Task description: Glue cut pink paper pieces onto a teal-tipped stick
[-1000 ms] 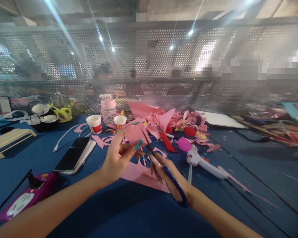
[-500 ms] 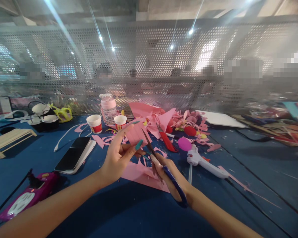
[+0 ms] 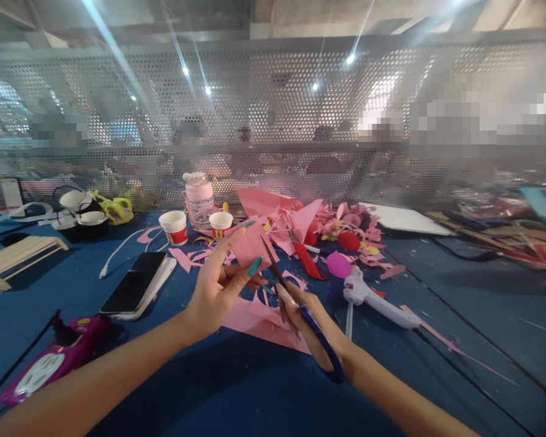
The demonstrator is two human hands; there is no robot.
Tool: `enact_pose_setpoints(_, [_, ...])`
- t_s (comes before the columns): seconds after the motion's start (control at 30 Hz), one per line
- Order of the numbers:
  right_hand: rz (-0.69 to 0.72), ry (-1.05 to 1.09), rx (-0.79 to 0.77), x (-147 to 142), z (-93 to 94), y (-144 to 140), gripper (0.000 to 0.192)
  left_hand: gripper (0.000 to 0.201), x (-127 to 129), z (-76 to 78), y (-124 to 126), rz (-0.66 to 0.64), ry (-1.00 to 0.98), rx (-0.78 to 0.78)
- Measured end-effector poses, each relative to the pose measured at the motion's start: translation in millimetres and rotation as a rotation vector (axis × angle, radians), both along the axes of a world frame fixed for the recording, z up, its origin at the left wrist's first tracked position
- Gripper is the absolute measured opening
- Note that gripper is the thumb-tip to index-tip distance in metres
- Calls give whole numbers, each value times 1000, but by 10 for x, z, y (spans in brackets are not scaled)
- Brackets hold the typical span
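Note:
Pinched in my left hand [image 3: 216, 294] is a small piece of pink paper [image 3: 249, 246], held up above the table with the thumb in front. My right hand [image 3: 316, 321] grips a pair of scissors [image 3: 318, 337] with dark blue handles. The scissor blades point up and to the left and lie at the right edge of the pink piece; I cannot tell whether they are cutting into it. Below both hands, a larger pink sheet [image 3: 261, 328] with cut-out holes lies on the blue table.
A heap of pink scraps [image 3: 332, 221] lies beyond my hands. Right of them is a white glue gun [image 3: 382, 303] with its cord. To the left are a phone [image 3: 136, 282], a purple power strip [image 3: 57, 358], paper cups [image 3: 173, 227] and a pink-lidded bottle [image 3: 199, 197].

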State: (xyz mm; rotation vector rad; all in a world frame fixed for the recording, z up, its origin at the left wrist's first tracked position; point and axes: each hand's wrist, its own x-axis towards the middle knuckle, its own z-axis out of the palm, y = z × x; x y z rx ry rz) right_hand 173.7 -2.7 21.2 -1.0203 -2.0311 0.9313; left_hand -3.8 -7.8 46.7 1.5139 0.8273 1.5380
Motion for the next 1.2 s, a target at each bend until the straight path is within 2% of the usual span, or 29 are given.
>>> enact_pose_setpoints(0.37, [-10, -30, -18, -3, 11, -8, 38, 63, -6, -26, 17, -38, -8, 51])
enact_pose_setpoints(1.2, [24, -21, -11, 12, 39, -28, 37, 69, 4, -34, 12, -43, -31, 28])
